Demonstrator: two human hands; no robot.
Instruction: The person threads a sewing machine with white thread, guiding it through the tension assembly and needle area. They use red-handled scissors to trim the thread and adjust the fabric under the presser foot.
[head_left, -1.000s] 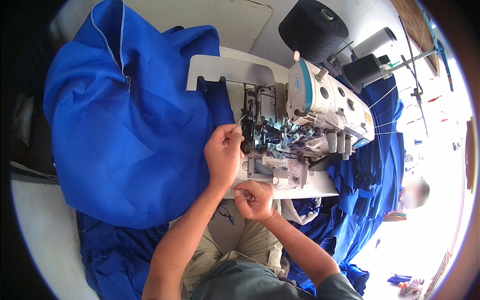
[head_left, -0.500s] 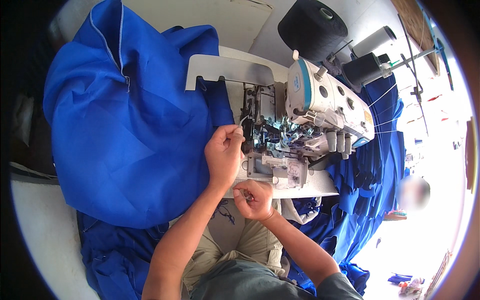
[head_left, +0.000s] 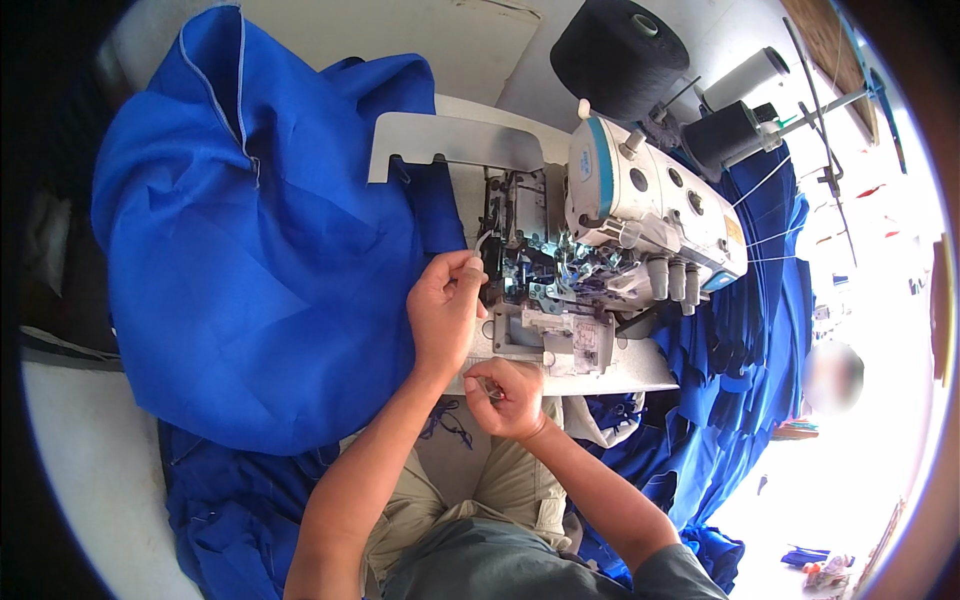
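Observation:
An overlock sewing machine [head_left: 640, 190] with a white head stands ahead of me, its metal looper area [head_left: 540, 260] exposed. My left hand [head_left: 445, 300] is at the left side of that area, thumb and fingers pinched together. A thin, pale, curved piece [head_left: 483, 241] shows at its fingertips; I cannot tell its kind. My right hand [head_left: 507, 398] is curled closed at the table's front edge, below the machine. Something small and shiny shows between its fingers, too little to name. Left of my left hand, a large blue fabric piece [head_left: 270, 280] is heaped on the table.
A black thread cone [head_left: 620, 60] and a smaller dark spool [head_left: 720, 138] stand behind the machine. More blue cloth [head_left: 740, 330] hangs in layers at the right. A pale metal plate [head_left: 460, 135] juts over the table. Blue fabric [head_left: 240, 510] also lies low at the left.
The view has shifted very slightly. Both hands keep nearly the same place and grip; the cloth and the machine stay as they were.

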